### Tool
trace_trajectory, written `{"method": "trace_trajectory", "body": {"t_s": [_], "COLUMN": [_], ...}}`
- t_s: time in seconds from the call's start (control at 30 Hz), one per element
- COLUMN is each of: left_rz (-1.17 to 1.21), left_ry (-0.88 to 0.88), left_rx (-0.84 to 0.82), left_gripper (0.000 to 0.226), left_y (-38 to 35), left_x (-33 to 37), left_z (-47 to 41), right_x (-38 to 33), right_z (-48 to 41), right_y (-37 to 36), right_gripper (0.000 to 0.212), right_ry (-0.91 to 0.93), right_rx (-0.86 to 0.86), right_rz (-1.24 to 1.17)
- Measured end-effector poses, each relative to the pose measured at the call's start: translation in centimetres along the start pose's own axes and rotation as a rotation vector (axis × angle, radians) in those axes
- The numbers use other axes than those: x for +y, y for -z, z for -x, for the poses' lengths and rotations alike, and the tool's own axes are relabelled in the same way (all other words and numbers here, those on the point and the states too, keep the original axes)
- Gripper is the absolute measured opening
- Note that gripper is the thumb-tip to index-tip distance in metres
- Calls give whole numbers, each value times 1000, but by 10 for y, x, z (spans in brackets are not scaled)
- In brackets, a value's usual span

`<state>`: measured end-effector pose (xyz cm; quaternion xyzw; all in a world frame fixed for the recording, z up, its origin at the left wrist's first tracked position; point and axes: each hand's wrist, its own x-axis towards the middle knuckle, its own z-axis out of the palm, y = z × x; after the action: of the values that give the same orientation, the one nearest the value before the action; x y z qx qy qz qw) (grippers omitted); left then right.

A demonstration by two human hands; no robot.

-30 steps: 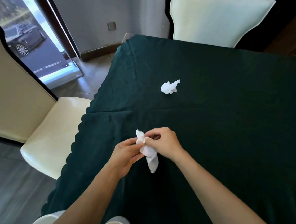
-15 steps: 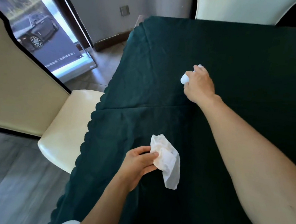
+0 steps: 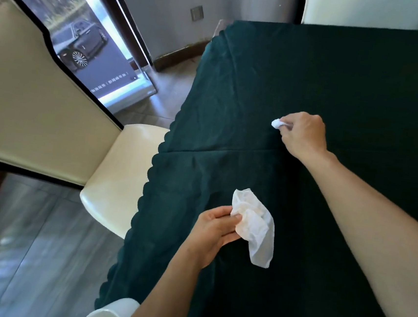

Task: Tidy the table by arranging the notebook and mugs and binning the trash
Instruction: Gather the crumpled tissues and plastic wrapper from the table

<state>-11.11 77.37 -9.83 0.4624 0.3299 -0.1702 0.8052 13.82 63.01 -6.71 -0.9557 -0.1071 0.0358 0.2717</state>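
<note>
My left hand [image 3: 212, 229] pinched a crumpled white tissue [image 3: 253, 230] between thumb and fingers, its loose end hanging down just over the dark green cloth of the desk [image 3: 350, 82]. My right hand [image 3: 303, 134], reached farther out across the desk, was closed around a small wadded tissue ball [image 3: 276, 124], only a white bit showing past my fingertips. The two hands were well apart. A cream chair [image 3: 122, 168] stood at the desk's left edge, another [image 3: 365, 10] at the far end.
</note>
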Motion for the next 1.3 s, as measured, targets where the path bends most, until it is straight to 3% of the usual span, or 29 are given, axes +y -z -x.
{"method": "trace_trajectory", "body": {"t_s": [0.27, 0.43, 0.6, 0.9, 1.13, 1.3], "left_rz": [78, 94, 124, 134, 139, -5], "left_ry": [-6, -127, -208, -254, -85, -45], "left_rx": [165, 128, 15, -272, -416, -550], "left_gripper": [22, 16, 17, 26, 56, 27], "left_y": [-19, -32, -44, -49, -54, -65], "left_x": [25, 51, 63, 56, 25, -10], "left_z": [31, 78, 134, 232, 293, 333], "right_x": [-47, -85, -112, -140, -149, -146], "right_z": [90, 171, 240, 342, 440, 516], "right_y": [40, 69, 101, 148, 166, 182], "right_gripper": [21, 18, 21, 22, 23, 22], "right_ry": [-18, 40, 85, 137, 54, -51], "right_rx": [-13, -45, -3, 134, 279, 359], "right_rz": [-379, -498, -543, -417, -339, -360]}}
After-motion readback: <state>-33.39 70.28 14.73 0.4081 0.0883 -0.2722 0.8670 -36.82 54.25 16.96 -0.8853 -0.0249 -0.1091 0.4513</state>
